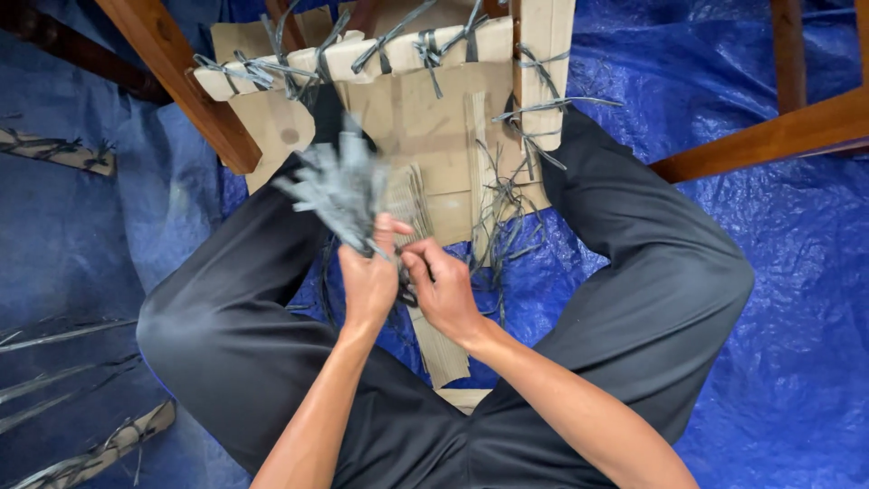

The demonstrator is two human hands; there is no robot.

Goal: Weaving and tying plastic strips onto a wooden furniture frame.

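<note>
A blue tarpaulin [769,272] covers the floor, with brown wooden furniture legs [181,81] standing on it. A person in black trousers [652,272] sits cross-legged. Between the knees lie flat cardboard pieces [416,118] bound with grey straps. The left hand [367,281] has its fingers closed around a blurred bundle of grey strips [339,190], frayed and fanned upward, above the cardboard. The right hand [444,290], touching the left, pinches the bundle's lower end.

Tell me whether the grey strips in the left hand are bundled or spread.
Bundled: the left hand grips the grey strips together, ends fanning above.
</note>
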